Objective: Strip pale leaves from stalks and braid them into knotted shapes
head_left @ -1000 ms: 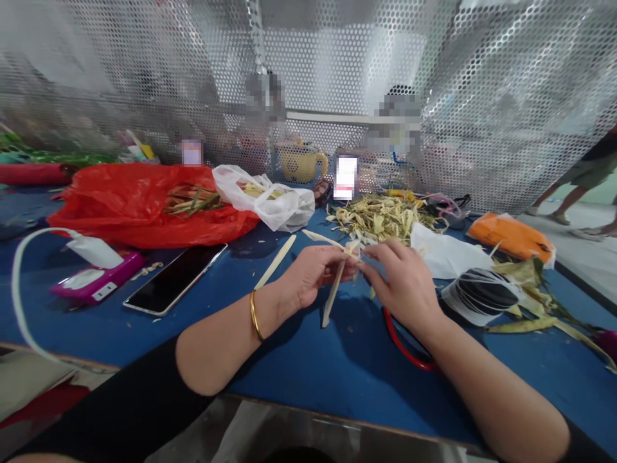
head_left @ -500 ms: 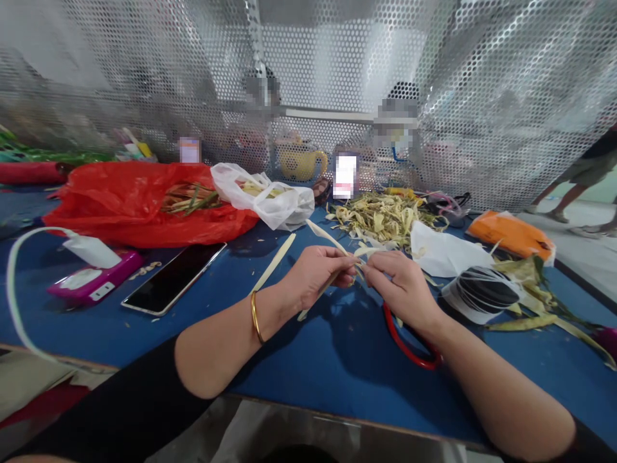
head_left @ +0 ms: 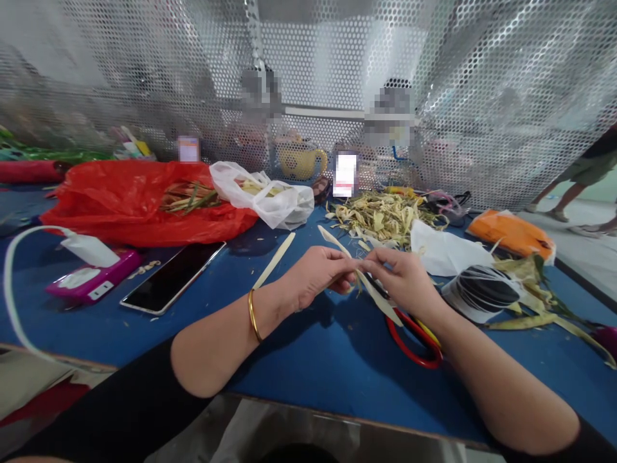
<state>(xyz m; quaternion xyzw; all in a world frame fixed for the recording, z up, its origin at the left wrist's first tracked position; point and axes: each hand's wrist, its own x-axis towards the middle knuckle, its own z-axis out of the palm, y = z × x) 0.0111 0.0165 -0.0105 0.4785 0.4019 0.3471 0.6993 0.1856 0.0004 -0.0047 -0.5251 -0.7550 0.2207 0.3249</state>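
No text, label or number can be read; the lit screen [head_left: 345, 172] is pixelated.

Phone [head_left: 174, 279] lies left — spool [head_left: 481, 292] right, leaf pile [head_left: 380, 217] behind.

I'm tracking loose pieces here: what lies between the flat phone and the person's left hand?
In the head view, a loose pale strip lies on the blue table between the phone and the left hand.

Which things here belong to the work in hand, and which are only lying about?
Work in hand:
leaf strip, at left hand and right hand
leaf pile, probably
black spool, probably
red-handled tool, possibly

Lying about, seemingly:
flat phone
purple power block
orange packet
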